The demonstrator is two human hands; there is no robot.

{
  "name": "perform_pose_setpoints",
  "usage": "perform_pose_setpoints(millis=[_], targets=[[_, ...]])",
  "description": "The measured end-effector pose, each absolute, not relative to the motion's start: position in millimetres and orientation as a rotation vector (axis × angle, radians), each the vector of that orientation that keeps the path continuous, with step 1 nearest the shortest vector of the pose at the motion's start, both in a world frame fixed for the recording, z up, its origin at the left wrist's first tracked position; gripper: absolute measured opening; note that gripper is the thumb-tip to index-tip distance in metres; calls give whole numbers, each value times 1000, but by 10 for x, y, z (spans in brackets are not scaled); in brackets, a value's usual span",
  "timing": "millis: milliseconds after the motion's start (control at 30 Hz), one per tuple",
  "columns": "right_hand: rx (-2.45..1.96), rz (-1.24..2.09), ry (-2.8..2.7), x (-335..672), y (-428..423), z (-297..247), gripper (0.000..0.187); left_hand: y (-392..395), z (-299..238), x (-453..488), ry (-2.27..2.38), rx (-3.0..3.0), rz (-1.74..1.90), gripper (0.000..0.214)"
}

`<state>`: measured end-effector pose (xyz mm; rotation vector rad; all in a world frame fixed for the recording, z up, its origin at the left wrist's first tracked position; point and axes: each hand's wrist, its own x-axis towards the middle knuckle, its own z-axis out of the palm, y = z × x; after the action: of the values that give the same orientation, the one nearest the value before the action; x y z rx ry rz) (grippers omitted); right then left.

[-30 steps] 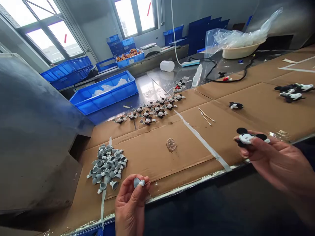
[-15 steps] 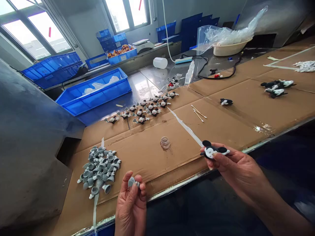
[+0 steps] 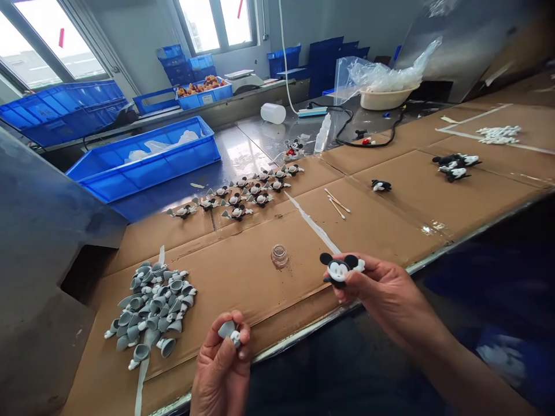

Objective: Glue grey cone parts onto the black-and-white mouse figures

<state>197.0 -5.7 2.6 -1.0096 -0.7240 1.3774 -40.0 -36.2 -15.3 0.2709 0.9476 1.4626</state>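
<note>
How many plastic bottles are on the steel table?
2: a white bottle lying on its side, and a squeeze bottle near the black cable. Others could be hidden.

Daylight comes through paned windows (image 3: 214,23) in the far wall and through a larger window (image 3: 39,43) on the left, with a plain grey wall (image 3: 139,46) between them. Stacked blue plastic crates (image 3: 180,63) stand on a long ledge (image 3: 147,110) below, and dark blue panels (image 3: 332,66) stand upright further right. A shiny steel bench (image 3: 260,136) runs towards the far wall, a grey metal housing (image 3: 39,231) fills the near left, and a steel sheet (image 3: 459,46) rises at the far right
</note>
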Motion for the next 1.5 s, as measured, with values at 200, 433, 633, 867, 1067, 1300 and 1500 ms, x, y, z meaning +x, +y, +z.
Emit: perform_pose_setpoints(millis=[200,433,633,867,1067,1300,1500], targets=[[-1030,1306,-829,1972,70,29,25,-228,-217,-418,1084,316,1405,46],[-1123,1194,-938,2022,216,14,34,-153,-300,-430,1024,326,1332,43],[-1183,1138,-1149,2015,400,116,29,-179,-344,-441,993,355,1300,40],[-1237,1036,-1438,1894,645,273,21,-217,-326,-399,883,448,1336,29],[-1365,711,-1756,1768,713,376,11,-238,-296,-348,880,341,1362,33],[-1367,541,-1894,1662,745,414,8,-229,-275,-340,846,351,1407,30],[-1375,494,-1940,1627,769,414,9,-227,-261,-344,851,380,1408,26]])
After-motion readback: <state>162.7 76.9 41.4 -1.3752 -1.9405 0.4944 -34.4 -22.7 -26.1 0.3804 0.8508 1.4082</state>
